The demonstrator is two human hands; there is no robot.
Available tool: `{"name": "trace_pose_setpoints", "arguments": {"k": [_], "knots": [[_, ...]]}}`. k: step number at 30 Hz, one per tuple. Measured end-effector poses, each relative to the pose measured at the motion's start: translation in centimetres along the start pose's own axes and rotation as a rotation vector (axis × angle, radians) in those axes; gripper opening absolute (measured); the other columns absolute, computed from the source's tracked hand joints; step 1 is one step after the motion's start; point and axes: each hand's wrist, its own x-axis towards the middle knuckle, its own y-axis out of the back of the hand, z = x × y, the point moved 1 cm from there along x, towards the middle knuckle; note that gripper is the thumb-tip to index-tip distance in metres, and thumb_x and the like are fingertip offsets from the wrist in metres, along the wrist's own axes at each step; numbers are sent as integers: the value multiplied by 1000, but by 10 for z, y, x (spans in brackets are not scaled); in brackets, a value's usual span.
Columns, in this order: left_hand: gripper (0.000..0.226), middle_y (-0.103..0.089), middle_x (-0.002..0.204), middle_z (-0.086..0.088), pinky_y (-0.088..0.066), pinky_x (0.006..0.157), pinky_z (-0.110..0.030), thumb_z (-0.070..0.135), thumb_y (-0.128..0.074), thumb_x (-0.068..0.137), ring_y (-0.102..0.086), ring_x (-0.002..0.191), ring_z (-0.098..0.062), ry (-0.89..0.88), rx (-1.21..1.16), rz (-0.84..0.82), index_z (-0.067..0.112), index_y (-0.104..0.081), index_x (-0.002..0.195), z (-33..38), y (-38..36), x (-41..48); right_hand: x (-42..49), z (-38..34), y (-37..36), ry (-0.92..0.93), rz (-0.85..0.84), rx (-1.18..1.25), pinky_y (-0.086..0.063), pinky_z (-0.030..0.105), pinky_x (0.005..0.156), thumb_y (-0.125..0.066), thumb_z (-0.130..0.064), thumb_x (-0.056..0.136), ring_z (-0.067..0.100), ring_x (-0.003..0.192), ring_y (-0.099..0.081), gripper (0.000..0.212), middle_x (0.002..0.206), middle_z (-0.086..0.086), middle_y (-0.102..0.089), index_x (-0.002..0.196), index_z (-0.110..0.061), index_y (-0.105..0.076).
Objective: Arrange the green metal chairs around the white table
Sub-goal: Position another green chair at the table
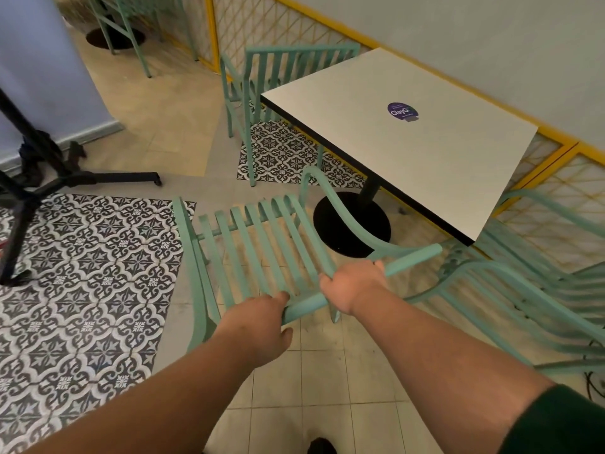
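both hands grip the top rail of the nearest green chair (262, 247), seen from behind and above: the left hand (262, 326) has its fingers (283, 296) clenched over the rail's left part, and the right hand (352, 290) has its fingers (379, 266) wrapped around the same rail further right, just short of the rail's free end. this chair's slatted back runs away from the hands toward the seat, and its curved armrest arcs up on the right side, close to the black round base (352, 224) of the white counter (402, 142). the chair stands just beside the counter's near-left edge, apart from it, over the border between plain floor tiles and the black-and-white patterned tiles (85, 273). a second green chair (275, 93) stands at the counter's far-left end, its slatted back upright and its seat partly tucked under the top. a third green chair (530, 290) sits to the right of the held one, near the counter's near-right corner, blurred. the counter carries a round purple sticker (402, 111) and stands along a yellow-framed lattice panel (556, 178) under the wall. a black stand (42, 178) with splayed legs is on the floor at the left, and another green chair frame (131, 24) shows at the top left.
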Motion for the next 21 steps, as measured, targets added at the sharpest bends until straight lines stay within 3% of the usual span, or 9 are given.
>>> {"name": "trace_pose_setpoints", "arguments": {"k": [3, 5, 7, 10, 15, 21], "knots": [[4, -59, 83, 9, -52, 68, -34, 34, -48, 99, -62, 77, -16, 31, -23, -35, 32, -51, 100, 0, -3, 8, 1, 3, -2, -4, -20, 39, -37, 46, 91, -6, -77, 93, 23, 80, -58, 89, 78, 3, -67, 76, -19, -71], [3, -57, 80, 9, -48, 66, -31, 32, -47, 99, -59, 73, -14, 28, -20, -34, 33, -48, 97, 0, -4, 10, 2, 10, -2, 50, -46, 88, -40, 46, 92, -4, -93, 80, 22, 82, -60, 94, 80, 1, -66, 75, -22, -66], [4, -57, 80, 9, -45, 64, -30, 31, -47, 99, -56, 70, -12, 35, -20, -35, 33, -47, 96, 1, -3, 10, 4, 20, 2, 129, -91, 162, -48, 44, 88, -15, -101, 71, 20, 86, -60, 89, 86, -2, -64, 83, -25, -60], [7, -56, 78, 10, -43, 63, -28, 31, -47, 100, -52, 66, -9, 47, -11, -35, 34, -45, 94, 3, -2, 9, 10, 41, 4, 186, -139, 266, -53, 38, 80, -36, -104, 57, 15, 86, -60, 89, 92, -7, -62, 95, -27, -61], [8, -52, 77, 11, -43, 65, -29, 31, -47, 101, -50, 65, -9, 49, 9, -24, 34, -41, 97, 5, 0, 9, 26, 72, 13, 204, -113, 48, -50, 35, 74, -28, -109, 48, 18, 87, -62, 109, 91, -4, -66, 105, -25, -68], [7, -50, 75, 11, -44, 67, -30, 31, -46, 101, -54, 72, -15, 35, 14, -24, 34, -41, 97, 3, -2, 11, 38, 75, 0, 126, -214, 90, -46, 34, 63, -33, -109, 51, 18, 70, -62, 99, 71, -1, -62, 69, -16, -64]]}}
